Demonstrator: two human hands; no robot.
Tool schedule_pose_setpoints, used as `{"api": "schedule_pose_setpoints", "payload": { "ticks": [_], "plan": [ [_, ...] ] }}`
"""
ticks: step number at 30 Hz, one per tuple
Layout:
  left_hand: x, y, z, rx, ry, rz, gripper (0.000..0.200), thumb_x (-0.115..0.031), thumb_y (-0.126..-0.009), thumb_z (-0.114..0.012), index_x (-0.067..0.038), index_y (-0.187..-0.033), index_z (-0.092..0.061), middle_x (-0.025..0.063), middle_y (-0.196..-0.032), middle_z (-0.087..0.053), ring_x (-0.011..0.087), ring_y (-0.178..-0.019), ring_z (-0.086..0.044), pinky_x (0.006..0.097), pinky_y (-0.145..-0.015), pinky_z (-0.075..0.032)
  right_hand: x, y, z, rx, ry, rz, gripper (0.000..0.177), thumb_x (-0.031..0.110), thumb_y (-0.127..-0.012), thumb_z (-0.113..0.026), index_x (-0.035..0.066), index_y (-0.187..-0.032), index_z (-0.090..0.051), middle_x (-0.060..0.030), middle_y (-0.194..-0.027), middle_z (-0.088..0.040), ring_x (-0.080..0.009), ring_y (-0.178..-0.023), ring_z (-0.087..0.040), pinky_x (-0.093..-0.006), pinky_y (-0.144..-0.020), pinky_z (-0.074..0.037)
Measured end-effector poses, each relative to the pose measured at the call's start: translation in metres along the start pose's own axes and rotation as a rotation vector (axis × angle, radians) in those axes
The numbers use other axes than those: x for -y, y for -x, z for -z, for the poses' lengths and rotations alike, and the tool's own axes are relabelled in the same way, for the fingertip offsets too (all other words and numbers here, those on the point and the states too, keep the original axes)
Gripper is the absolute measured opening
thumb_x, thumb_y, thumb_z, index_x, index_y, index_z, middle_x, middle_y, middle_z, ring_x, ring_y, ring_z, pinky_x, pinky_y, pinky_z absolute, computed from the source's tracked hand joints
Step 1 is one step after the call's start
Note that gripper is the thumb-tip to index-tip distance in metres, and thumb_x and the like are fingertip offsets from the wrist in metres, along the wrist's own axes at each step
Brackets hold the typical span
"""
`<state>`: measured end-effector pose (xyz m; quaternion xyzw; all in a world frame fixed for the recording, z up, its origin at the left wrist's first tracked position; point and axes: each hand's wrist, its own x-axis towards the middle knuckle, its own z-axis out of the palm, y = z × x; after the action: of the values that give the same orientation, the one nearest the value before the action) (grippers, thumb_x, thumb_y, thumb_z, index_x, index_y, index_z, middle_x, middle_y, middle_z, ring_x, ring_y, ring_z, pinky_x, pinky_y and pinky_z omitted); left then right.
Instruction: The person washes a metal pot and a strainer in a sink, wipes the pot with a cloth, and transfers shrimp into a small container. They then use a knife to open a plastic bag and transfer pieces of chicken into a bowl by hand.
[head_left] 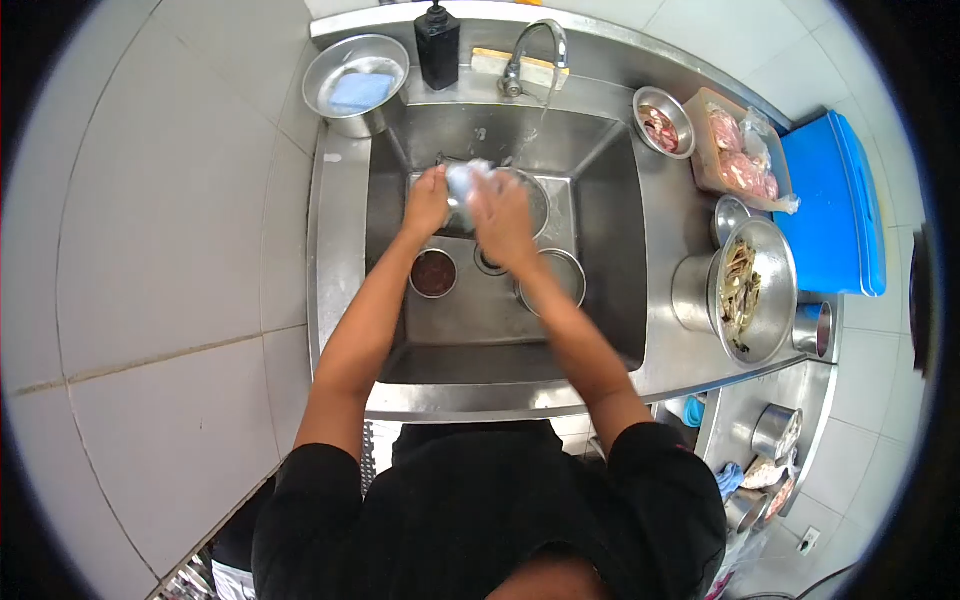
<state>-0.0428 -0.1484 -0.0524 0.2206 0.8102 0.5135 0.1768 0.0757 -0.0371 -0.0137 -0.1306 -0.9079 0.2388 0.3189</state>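
Note:
My left hand [427, 203] and my right hand [503, 222] meet over the far side of the steel sink [600, 300]. Both are closed around a crumpled whitish, wet thing [468, 180] that looks like a clear plastic bag. It is held just above a round metal bowl [537, 203] standing in the sink. A thin stream of water falls from the faucet [532, 48] toward the bowl. Much of the whitish thing is hidden by my fingers.
In the sink lie a small bowl of dark contents [433, 273], the drain [488, 262] and an empty metal bowl [556, 278]. A black soap bottle [437, 45] and a bowl with a blue cloth [357, 85] stand behind. At the right are meat bowl [663, 122], meat tray [740, 152], large bowl [755, 290], blue box [835, 205].

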Motion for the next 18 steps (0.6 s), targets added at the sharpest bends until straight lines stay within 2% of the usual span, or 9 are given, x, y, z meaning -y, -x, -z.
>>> {"api": "schedule_pose_setpoints", "payload": {
  "ticks": [1,4,8,10,11,12,15,17,18],
  "plan": [
    [-0.004,0.0,-0.013,-0.136,-0.053,-0.08,0.039,-0.03,-0.099,-0.037,0.003,-0.1,-0.059,0.0173,-0.084,-0.064,0.0227,-0.079,-0.06,0.034,-0.075,-0.045,0.011,0.009,-0.002,-0.064,0.111,0.075,0.041,0.035,-0.083,-0.06,0.011,-0.116,-0.059,-0.0249,-0.098,-0.06,-0.0386,-0.092,-0.059,-0.0429,-0.081,-0.047],
    [-0.017,0.026,-0.017,-0.079,0.01,-0.191,0.034,-0.026,-0.098,-0.039,0.002,-0.099,-0.058,0.022,-0.081,-0.062,0.0292,-0.075,-0.062,0.037,-0.07,-0.046,0.011,0.01,-0.001,-0.159,0.194,0.032,0.038,0.029,-0.082,-0.059,0.009,-0.115,-0.06,-0.0185,-0.094,-0.06,-0.0354,-0.086,-0.059,-0.0413,-0.079,-0.047],
    [-0.044,0.054,-0.008,-0.035,-0.176,-0.388,0.029,-0.023,-0.097,-0.043,0.001,-0.09,-0.057,0.0258,-0.075,-0.059,0.0444,-0.07,-0.059,0.0417,-0.059,-0.045,-0.057,-0.058,-0.001,0.667,-0.66,-0.743,0.04,0.028,-0.083,-0.058,0.003,-0.115,-0.057,-0.0113,-0.091,-0.063,-0.0209,-0.075,-0.059,-0.037,-0.07,-0.048],
    [-0.044,0.048,-0.014,-0.103,-0.208,-0.401,0.031,-0.024,-0.096,-0.043,0.002,-0.083,-0.056,0.0264,-0.075,-0.059,0.0471,-0.072,-0.056,0.045,-0.058,-0.045,-0.056,-0.057,-0.006,0.612,-0.691,-0.565,0.043,0.029,-0.084,-0.058,0.0,-0.116,-0.056,-0.0132,-0.088,-0.064,-0.0161,-0.07,-0.058,-0.0354,-0.066,-0.049],
    [-0.039,0.04,-0.017,-0.176,-0.24,-0.375,0.032,-0.024,-0.096,-0.043,0.002,-0.082,-0.055,0.0267,-0.075,-0.059,0.0467,-0.072,-0.056,0.0463,-0.059,-0.045,-0.052,-0.042,-0.007,0.56,-0.849,-0.751,0.043,0.022,-0.083,-0.056,0.0,-0.119,-0.054,-0.0183,-0.1,-0.061,-0.0223,-0.083,-0.06,-0.0394,-0.076,-0.048],
    [-0.033,0.035,-0.02,-0.246,-0.27,-0.338,0.033,-0.024,-0.096,-0.044,0.002,-0.08,-0.055,0.0269,-0.075,-0.059,0.0463,-0.072,-0.057,0.0476,-0.059,-0.044,-0.028,-0.019,-0.008,0.575,-0.846,-0.748,0.043,0.022,-0.083,-0.056,0.0,-0.119,-0.054,-0.0183,-0.1,-0.061,-0.0223,-0.083,-0.06,-0.0394,-0.076,-0.048],
    [-0.026,0.023,-0.022,-0.25,-0.25,-0.328,0.032,-0.024,-0.095,-0.046,0.001,-0.079,-0.056,0.0272,-0.073,-0.059,0.0458,-0.071,-0.057,0.0516,-0.06,-0.043,0.021,0.03,-0.003,-0.081,0.078,-0.117,0.048,0.017,-0.079,-0.055,0.0,-0.124,-0.05,-0.0228,-0.116,-0.054,-0.0326,-0.101,-0.056,-0.0448,-0.086,-0.043],
    [-0.04,0.033,-0.013,-0.183,-0.245,-0.375,0.031,-0.024,-0.095,-0.047,0.002,-0.082,-0.058,0.0263,-0.075,-0.059,0.0451,-0.071,-0.057,0.0475,-0.059,-0.044,0.027,0.041,0.003,-0.064,-0.053,-0.194,0.053,0.017,-0.075,-0.055,0.002,-0.125,-0.048,-0.0246,-0.128,-0.044,-0.0411,-0.115,-0.044,-0.0478,-0.094,-0.036],
    [-0.048,0.042,-0.007,-0.182,-0.255,-0.371,0.031,-0.024,-0.095,-0.047,0.002,-0.082,-0.058,0.0263,-0.075,-0.059,0.0451,-0.071,-0.057,0.0475,-0.059,-0.044,0.015,0.026,0.013,-0.096,0.097,-0.042,0.049,0.024,-0.077,-0.056,0.001,-0.12,-0.052,-0.0249,-0.116,-0.053,-0.038,-0.106,-0.054,-0.0456,-0.089,-0.042]
  ]
}}
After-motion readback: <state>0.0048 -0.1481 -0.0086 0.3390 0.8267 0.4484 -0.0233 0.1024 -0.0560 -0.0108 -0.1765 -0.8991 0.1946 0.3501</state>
